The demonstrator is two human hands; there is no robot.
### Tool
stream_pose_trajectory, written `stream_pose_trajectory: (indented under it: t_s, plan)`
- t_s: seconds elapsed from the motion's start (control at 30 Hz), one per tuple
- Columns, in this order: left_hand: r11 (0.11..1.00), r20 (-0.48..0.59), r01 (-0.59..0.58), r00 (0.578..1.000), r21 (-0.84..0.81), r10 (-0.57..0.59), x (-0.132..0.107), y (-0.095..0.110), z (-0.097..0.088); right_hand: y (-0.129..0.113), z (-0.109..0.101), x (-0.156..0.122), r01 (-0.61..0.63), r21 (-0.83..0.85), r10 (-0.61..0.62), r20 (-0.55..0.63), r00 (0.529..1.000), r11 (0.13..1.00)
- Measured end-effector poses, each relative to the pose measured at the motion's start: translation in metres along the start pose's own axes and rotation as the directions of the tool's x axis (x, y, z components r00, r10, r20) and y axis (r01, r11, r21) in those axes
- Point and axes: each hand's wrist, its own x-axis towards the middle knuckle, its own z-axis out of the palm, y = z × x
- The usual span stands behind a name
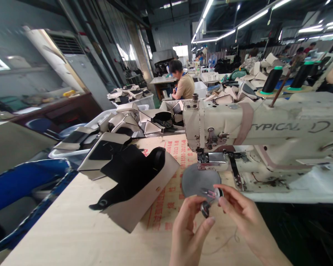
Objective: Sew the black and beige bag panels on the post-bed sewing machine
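Note:
Just in front of the sewing machine [216, 125], my left hand [187, 225] pinches a small dark metal bobbin case [204, 209] between thumb and fingers. Close beside it, my right hand [238, 208] grips a round silvery bobbin [218, 193] at its fingertips. A small pointed metal piece with a pinkish part shows by the bobbin; I cannot tell what it is. Beneath and beyond both hands lies a dark grey round pad [197, 181]. Left of them rests a beige and black sewn piece [144, 195], partly folded open. A loose thread [224, 244] trails over the wooden tabletop [72, 229].
White bins [69, 153] heaped with beige and black pieces stand behind the table. A blue-lined container [27, 184] is at the left. Black thread cones [272, 80] sit above the machine. A person [184, 85] works further back.

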Motion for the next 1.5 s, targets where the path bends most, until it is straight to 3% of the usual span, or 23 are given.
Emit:
stream_pose_trajectory:
  t_s: [0.13, 0.27, 0.4, 0.53, 0.6, 0.73, 0.9, 1.0, 1.07, 1.17, 1.23, 1.3, 1.4, 1.5]
  plan:
    - [0.953, -0.029, 0.124, 0.99, -0.276, -0.138, -0.002, 0.008, 0.007, -0.002, 0.007, -0.001, 0.09, 0.122, -0.078, -0.099, 0.992, 0.988]
    - [0.92, -0.093, 0.127, 0.981, -0.372, -0.173, -0.004, 0.011, 0.012, -0.012, 0.017, 0.0, 0.057, 0.453, -0.068, 0.009, 0.998, 0.89]
    - [0.926, -0.103, 0.087, 0.986, -0.368, -0.134, -0.006, 0.007, 0.014, -0.02, 0.018, 0.0, -0.069, 0.655, -0.043, 0.154, 0.987, 0.752]
    - [0.978, -0.113, 0.01, 0.993, -0.208, -0.034, -0.007, -0.006, 0.011, -0.021, 0.015, -0.002, -0.107, 0.66, -0.045, 0.209, 0.977, 0.744]
    - [0.997, -0.136, -0.017, 0.991, -0.075, 0.007, -0.006, -0.015, 0.008, -0.022, 0.012, -0.003, -0.067, 0.663, -0.049, 0.155, 0.987, 0.746]
    - [0.988, -0.251, 0.002, 0.967, 0.156, 0.038, -0.003, -0.038, -0.002, -0.027, 0.0, -0.005, 0.086, 0.658, -0.037, -0.088, 0.995, 0.748]
    - [0.983, -0.409, 0.102, 0.912, 0.151, -0.033, 0.004, -0.065, -0.03, -0.028, -0.028, -0.001, 0.204, 0.614, -0.039, -0.271, 0.962, 0.762]
    - [0.982, -0.469, 0.19, 0.867, -0.003, -0.169, 0.007, -0.064, -0.043, -0.021, -0.041, 0.003, 0.186, 0.533, -0.067, -0.235, 0.97, 0.825]
    - [0.973, -0.46, 0.205, 0.857, -0.11, -0.233, 0.007, -0.051, -0.04, -0.016, -0.041, 0.004, 0.153, 0.382, -0.077, -0.208, 0.975, 0.911]
    - [0.97, -0.361, 0.152, 0.908, -0.192, -0.214, 0.004, -0.024, -0.021, -0.013, -0.03, 0.002, 0.15, -0.005, -0.146, -0.274, 0.951, 0.989]
    - [0.982, -0.261, 0.093, 0.956, -0.164, -0.134, 0.004, -0.008, -0.006, -0.014, -0.019, -0.002, 0.171, -0.238, -0.234, -0.27, 0.934, 0.956]
    - [0.999, -0.179, 0.011, 0.984, -0.045, -0.019, 0.006, 0.001, 0.007, -0.014, -0.01, -0.005, 0.207, -0.377, -0.294, -0.19, 0.937, 0.903]
    - [0.967, -0.147, -0.123, 0.976, 0.221, 0.158, 0.011, 0.004, 0.018, -0.013, -0.002, -0.007, 0.262, -0.495, -0.345, -0.081, 0.935, 0.828]
    - [0.904, -0.182, -0.193, 0.943, 0.383, 0.279, 0.013, 0.001, 0.024, -0.01, -0.001, -0.007, 0.349, -0.618, -0.485, -0.06, 0.872, 0.704]
